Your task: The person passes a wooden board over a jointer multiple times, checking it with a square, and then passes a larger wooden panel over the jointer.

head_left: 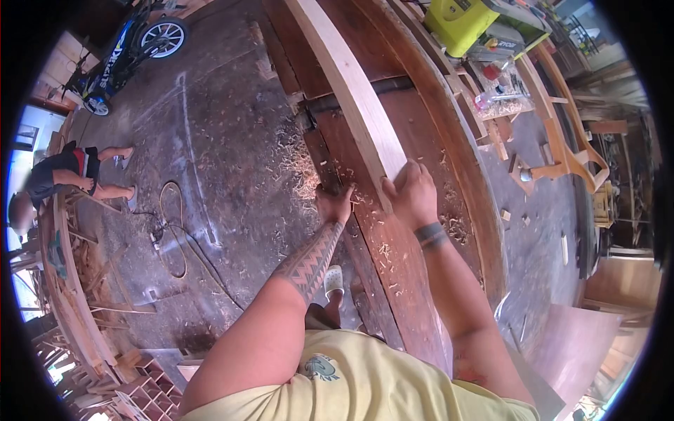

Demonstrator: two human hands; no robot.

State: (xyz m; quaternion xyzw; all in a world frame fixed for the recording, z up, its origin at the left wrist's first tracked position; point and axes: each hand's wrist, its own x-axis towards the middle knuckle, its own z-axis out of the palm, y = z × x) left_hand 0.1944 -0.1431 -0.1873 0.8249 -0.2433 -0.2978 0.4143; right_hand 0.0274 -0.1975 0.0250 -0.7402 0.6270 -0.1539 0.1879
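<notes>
A long pale wooden board [354, 91] lies lengthwise on the dark reddish-brown workbench [404, 263], running away from me. My right hand [414, 193] grips the near end of this board, its thumb on the left side and its fingers over the top. On the bench's left edge, beside a dark strip of wood, rests my left hand [333, 203]; its thumb is apart from the other fingers and nothing shows in it. Curled wood shavings [382, 249] are scattered around both hands.
A green machine [484, 28] stands at the upper right near a curved wooden frame [562, 154]. A cable [186, 245] lies on the floor at left. Another person [63, 172] and a motorcycle [116, 63] are further left.
</notes>
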